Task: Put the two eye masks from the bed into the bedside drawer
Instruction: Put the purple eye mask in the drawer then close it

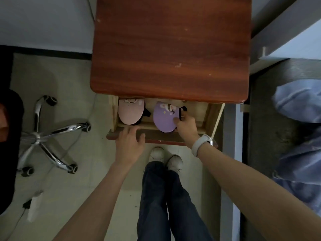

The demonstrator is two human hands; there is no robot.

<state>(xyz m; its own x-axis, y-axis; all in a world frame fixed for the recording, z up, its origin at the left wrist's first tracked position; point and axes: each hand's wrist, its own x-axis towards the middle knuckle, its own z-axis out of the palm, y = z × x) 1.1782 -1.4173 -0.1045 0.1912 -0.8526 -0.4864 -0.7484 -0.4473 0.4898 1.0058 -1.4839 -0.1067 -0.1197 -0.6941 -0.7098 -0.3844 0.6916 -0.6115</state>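
Note:
The bedside drawer [205, 117] stands pulled out under the reddish wooden cabinet top [170, 49]. A pink eye mask [130, 113] lies in the drawer's left part. In the drawer's middle sits a purple eye mask [164, 117] with a cartoon print and a black strap. My right hand [186, 126], with a white wristband, pinches the purple mask's right edge at the strap. On the drawer's front panel [156, 134] rests my left hand [130, 143], fingers curled over its top edge.
An office chair's chrome star base [50, 134] with castors stands on the tiled floor at the left. A grey bed frame [231, 153] and blue bedding [300, 136] lie at the right. My legs and white shoes [166, 159] are just in front of the drawer.

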